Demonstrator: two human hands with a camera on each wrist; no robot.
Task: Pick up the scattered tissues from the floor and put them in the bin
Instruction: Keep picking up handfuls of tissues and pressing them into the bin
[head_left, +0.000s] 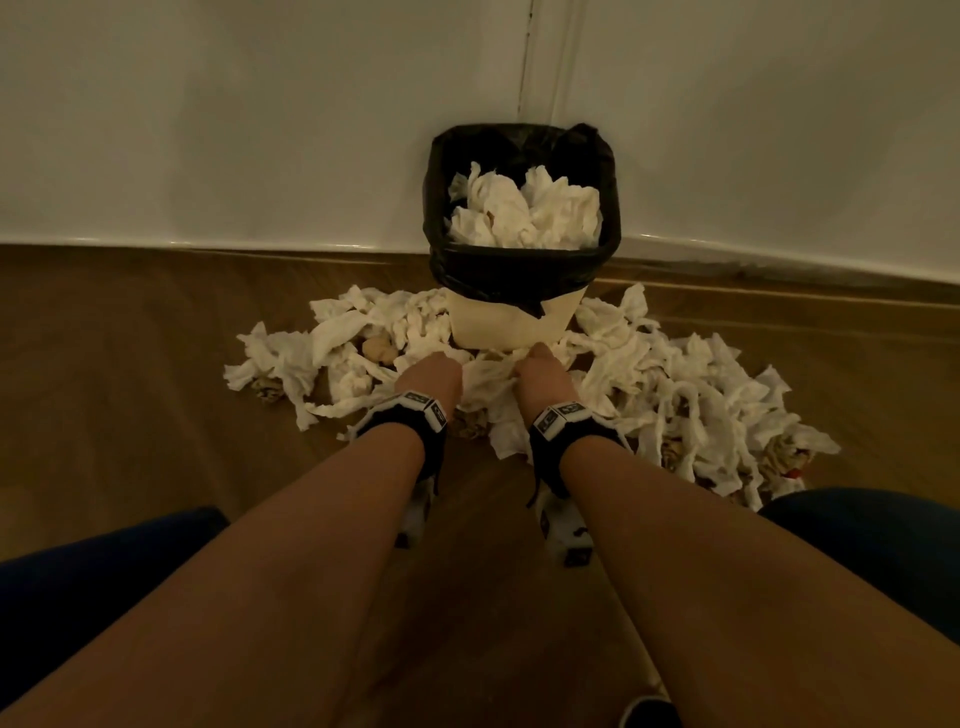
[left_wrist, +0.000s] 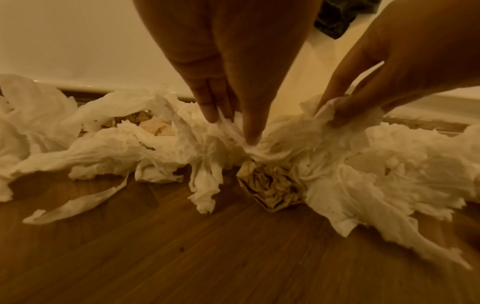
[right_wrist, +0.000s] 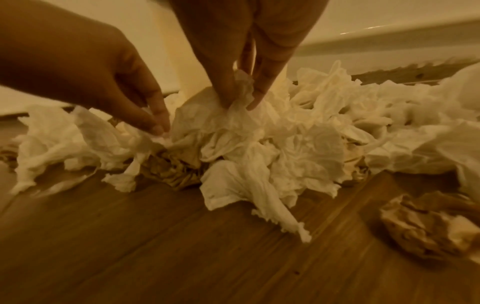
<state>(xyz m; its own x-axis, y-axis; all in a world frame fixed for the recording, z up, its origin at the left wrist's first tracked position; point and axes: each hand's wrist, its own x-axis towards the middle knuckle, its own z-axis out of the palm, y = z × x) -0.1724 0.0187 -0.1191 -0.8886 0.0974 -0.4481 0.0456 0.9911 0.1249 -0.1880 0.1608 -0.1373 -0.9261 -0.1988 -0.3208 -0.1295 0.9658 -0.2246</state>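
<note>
Crumpled white tissues (head_left: 488, 387), thin and creased, floor-strewn.

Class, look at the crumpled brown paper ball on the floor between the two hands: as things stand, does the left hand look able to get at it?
Probably yes. The brown paper ball lies just below the left hand, its near side uncovered. But that hand already pinches white tissue, which drapes over the ball's top.

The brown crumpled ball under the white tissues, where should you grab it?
Probably pinch the brown crumpled ball across its bare front half, coming from the person's side. White tissues drape over its top and back, where the left hand and right hand already pinch them.
</note>
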